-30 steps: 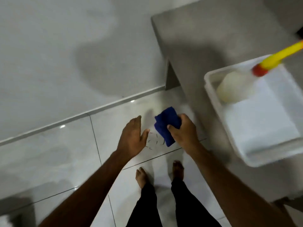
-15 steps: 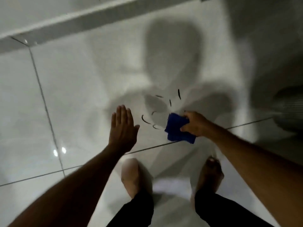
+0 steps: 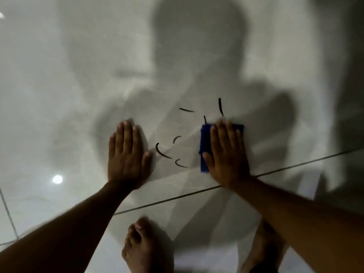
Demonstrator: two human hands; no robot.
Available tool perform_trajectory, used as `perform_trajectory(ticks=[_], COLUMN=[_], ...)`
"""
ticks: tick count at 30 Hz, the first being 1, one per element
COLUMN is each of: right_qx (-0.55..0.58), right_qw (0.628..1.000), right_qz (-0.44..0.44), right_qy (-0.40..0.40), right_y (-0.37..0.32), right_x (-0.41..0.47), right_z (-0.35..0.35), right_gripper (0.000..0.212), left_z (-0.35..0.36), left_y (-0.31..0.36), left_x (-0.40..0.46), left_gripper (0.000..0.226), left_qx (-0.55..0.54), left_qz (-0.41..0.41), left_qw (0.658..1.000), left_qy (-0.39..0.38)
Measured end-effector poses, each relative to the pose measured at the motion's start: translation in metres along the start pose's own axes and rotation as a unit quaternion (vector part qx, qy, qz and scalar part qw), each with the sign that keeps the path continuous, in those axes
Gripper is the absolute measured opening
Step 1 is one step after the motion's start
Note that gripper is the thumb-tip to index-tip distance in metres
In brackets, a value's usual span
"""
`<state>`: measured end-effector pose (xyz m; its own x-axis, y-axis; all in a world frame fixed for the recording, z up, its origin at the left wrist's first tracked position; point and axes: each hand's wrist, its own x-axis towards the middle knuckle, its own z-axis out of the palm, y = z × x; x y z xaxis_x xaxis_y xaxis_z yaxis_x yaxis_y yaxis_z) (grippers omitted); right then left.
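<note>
A folded blue cloth (image 3: 204, 148) lies on the glossy white floor tile (image 3: 78, 95). My right hand (image 3: 226, 154) presses flat on it with straight fingers and covers most of it. My left hand (image 3: 126, 154) rests flat on the tile to the left, fingers straight and holding nothing. Between the two hands the tile carries several short black pen marks (image 3: 163, 153), curved and straight; one straight mark (image 3: 220, 106) sits just above the cloth.
A dark grout line (image 3: 295, 164) runs diagonally just below both hands. My bare feet (image 3: 141, 247) stand on the tile near the bottom edge. A light reflection (image 3: 57, 179) glints at the left. My shadow darkens the floor ahead.
The view has dropped close to the floor. My left hand came down flat onto the tile. My right hand went from gripping the cloth in the air to pressing it flat on the tile.
</note>
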<state>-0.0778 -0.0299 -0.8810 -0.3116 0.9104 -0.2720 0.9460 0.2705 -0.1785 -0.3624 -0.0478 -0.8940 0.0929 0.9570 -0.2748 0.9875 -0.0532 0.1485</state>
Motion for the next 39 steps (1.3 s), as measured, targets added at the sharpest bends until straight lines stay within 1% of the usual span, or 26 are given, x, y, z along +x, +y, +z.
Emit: perform_trajectory(ticks=[2, 5, 7, 8, 9, 10, 11, 13, 14, 15, 16, 18, 19, 20, 21, 23, 25, 27, 28, 29, 30, 32, 34, 36, 38, 39], right_qx=[-0.008, -0.007, -0.003, -0.011, -0.026, -0.043, -0.064, -0.078, -0.083, -0.087, -0.086, -0.067, -0.040, -0.017, -0.003, 0.012, -0.020, -0.042, -0.041, -0.040, -0.032, -0.022, 0.020, 0.034, 0.012, -0.007], right_qw=[0.998, 0.993, 0.993, 0.996, 0.996, 0.988, 0.968, 0.915, 0.904, 0.914, 0.939, 0.985, 0.991, 0.989, 0.987, 0.992, 0.993, 0.979, 0.973, 0.974, 0.980, 0.992, 0.994, 0.996, 0.992, 0.981], right_qz=[-0.037, 0.026, 0.035, 0.005, -0.054, -0.144, -0.244, -0.394, -0.418, -0.396, -0.330, -0.122, -0.024, 0.037, 0.053, -0.006, -0.110, -0.200, -0.225, -0.220, -0.186, -0.074, 0.008, -0.021, -0.127, -0.192], right_qy=[0.055, 0.111, 0.111, 0.091, 0.064, 0.029, 0.008, -0.028, -0.027, 0.000, 0.036, 0.104, 0.127, 0.143, 0.155, 0.127, 0.043, 0.006, 0.021, 0.041, 0.063, 0.098, 0.112, 0.080, 0.022, -0.003], right_y=[0.015, 0.025, 0.015, 0.009, 0.008, 0.015, 0.030, 0.061, 0.067, 0.066, 0.060, 0.034, 0.015, -0.002, -0.016, -0.037, -0.053, -0.049, -0.050, -0.056, -0.065, -0.084, -0.109, -0.125, -0.127, -0.120], right_x=[0.065, 0.131, 0.102, 0.069, 0.033, 0.005, -0.008, 0.021, 0.047, 0.077, 0.110, 0.164, 0.175, 0.173, 0.157, 0.087, 0.002, -0.013, 0.011, 0.045, 0.087, 0.156, 0.156, 0.083, -0.007, -0.030], right_z=[-0.010, -0.023, -0.013, -0.006, 0.002, 0.005, 0.005, -0.010, -0.018, -0.025, -0.030, -0.037, -0.035, -0.031, -0.021, 0.007, 0.021, 0.016, 0.010, 0.003, -0.004, -0.015, -0.009, 0.014, 0.024, 0.025], right_gripper=[0.074, 0.080, 0.083, 0.084, 0.084, 0.083, 0.083, 0.081, 0.080, 0.078, 0.076, 0.076, 0.075, 0.074, 0.073, 0.074, 0.080, 0.081, 0.078, 0.075, 0.074, 0.075, 0.075, 0.076, 0.081, 0.082], left_z=[0.002, 0.001, -0.001, 0.000, 0.000, 0.000, 0.000, 0.000, -0.001, -0.002, -0.003, -0.007, -0.008, -0.008, -0.007, -0.007, -0.006, -0.008, -0.008, -0.008, -0.007, -0.004, -0.002, -0.003, -0.006, -0.007], left_y=[0.000, 0.000, -0.001, -0.001, -0.001, -0.001, -0.002, -0.003, -0.002, 0.000, 0.001, 0.002, -0.002, -0.010, -0.020, -0.035, -0.039, -0.037, -0.036, -0.036, -0.037, -0.038, -0.039, -0.040, -0.040, -0.040], left_x=[0.000, 0.000, 0.001, 0.000, 0.000, 0.000, 0.000, 0.000, 0.000, 0.000, 0.000, 0.002, 0.002, 0.003, 0.004, 0.008, 0.010, 0.009, 0.009, 0.010, 0.011, 0.011, 0.011, 0.011, 0.011, 0.010], left_gripper=[0.076, 0.076, 0.076, 0.076, 0.076, 0.076, 0.076, 0.076, 0.076, 0.076, 0.075, 0.072, 0.070, 0.068, 0.068, 0.069, 0.071, 0.071, 0.072, 0.072, 0.072, 0.072, 0.072, 0.071, 0.071, 0.071], left_qx=[0.000, 0.007, 0.006, 0.006, 0.006, 0.007, 0.009, 0.008, 0.007, 0.001, -0.004, -0.020, -0.028, -0.030, -0.028, -0.020, -0.015, -0.009, -0.006, -0.006, -0.004, 0.001, -0.003, -0.008, -0.009, -0.011], left_qz=[0.001, 0.005, 0.006, 0.006, 0.007, 0.009, 0.012, 0.015, 0.013, 0.009, 0.008, 0.009, 0.011, 0.008, -0.005, -0.044, -0.060, -0.060, -0.060, -0.059, -0.060, -0.062, -0.061, -0.056, -0.054, -0.055], left_qw=[1.000, 1.000, 1.000, 1.000, 1.000, 1.000, 1.000, 1.000, 1.000, 1.000, 1.000, 0.999, 0.999, 0.997, 0.996, 0.995, 0.995, 0.996, 0.997, 0.997, 0.997, 0.997, 0.997, 0.997, 0.998, 0.997], left_qy=[0.012, 0.016, 0.013, 0.012, 0.012, 0.010, 0.008, 0.009, 0.009, 0.009, 0.011, 0.028, 0.044, 0.066, 0.085, 0.090, 0.072, 0.061, 0.054, 0.048, 0.047, 0.048, 0.045, 0.044, 0.043, 0.044])
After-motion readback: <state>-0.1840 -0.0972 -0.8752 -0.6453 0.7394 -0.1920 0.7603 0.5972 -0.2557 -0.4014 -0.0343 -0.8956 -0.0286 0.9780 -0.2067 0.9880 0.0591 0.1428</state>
